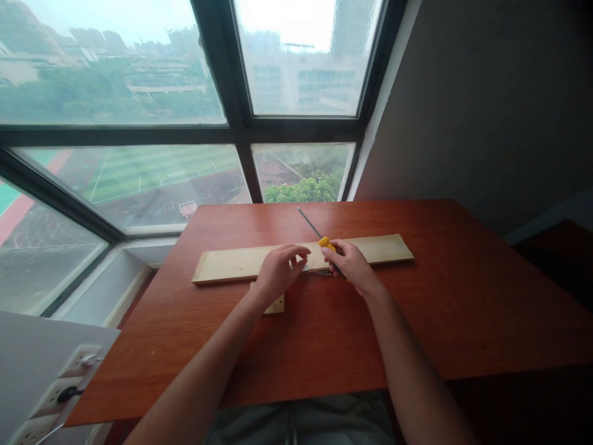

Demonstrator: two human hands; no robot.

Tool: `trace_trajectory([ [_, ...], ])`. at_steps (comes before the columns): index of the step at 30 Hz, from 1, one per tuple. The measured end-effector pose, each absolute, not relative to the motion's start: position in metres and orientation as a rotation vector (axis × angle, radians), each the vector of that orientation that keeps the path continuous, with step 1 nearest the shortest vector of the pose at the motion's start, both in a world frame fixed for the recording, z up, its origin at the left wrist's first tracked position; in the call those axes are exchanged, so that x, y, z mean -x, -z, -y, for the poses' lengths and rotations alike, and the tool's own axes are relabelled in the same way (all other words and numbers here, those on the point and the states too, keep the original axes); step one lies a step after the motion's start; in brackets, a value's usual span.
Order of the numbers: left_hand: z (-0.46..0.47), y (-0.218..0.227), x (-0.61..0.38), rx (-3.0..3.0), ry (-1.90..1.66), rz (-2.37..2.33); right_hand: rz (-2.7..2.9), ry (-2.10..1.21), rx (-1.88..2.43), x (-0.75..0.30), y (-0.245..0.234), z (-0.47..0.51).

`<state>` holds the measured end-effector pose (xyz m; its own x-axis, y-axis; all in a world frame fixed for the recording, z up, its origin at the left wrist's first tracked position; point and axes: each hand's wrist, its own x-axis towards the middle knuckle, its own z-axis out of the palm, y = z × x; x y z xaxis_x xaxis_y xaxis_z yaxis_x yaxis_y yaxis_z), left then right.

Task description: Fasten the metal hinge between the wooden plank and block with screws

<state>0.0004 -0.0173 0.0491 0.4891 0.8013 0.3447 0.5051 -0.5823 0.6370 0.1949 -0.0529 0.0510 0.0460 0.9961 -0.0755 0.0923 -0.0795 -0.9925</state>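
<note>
A long pale wooden plank [231, 262] lies across the red-brown table [440, 296]. My right hand [352, 264] is closed round a screwdriver with a yellow handle [327, 243]; its metal shaft points up and away toward the window. My left hand [278, 271] rests on the plank's near edge, fingers curled and pinched toward a small metal piece [306, 267] between the two hands. I cannot make out whether it grips that piece. A small wooden block [277, 305] peeks out under my left wrist.
Large windows [162, 123] stand behind the table's far edge. A grey wall [486, 111] runs along the right. A white power strip [60, 389] with a black plug sits at the lower left on a white surface.
</note>
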Motion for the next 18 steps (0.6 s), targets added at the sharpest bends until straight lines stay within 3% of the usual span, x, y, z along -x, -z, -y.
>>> trace_trajectory([
  [18, 0.0173, -0.0473, 0.0009, -2.335, -0.830, -1.091, 1.218, -1.193, 1.353, -0.1948, -0.0517, 0.0536],
])
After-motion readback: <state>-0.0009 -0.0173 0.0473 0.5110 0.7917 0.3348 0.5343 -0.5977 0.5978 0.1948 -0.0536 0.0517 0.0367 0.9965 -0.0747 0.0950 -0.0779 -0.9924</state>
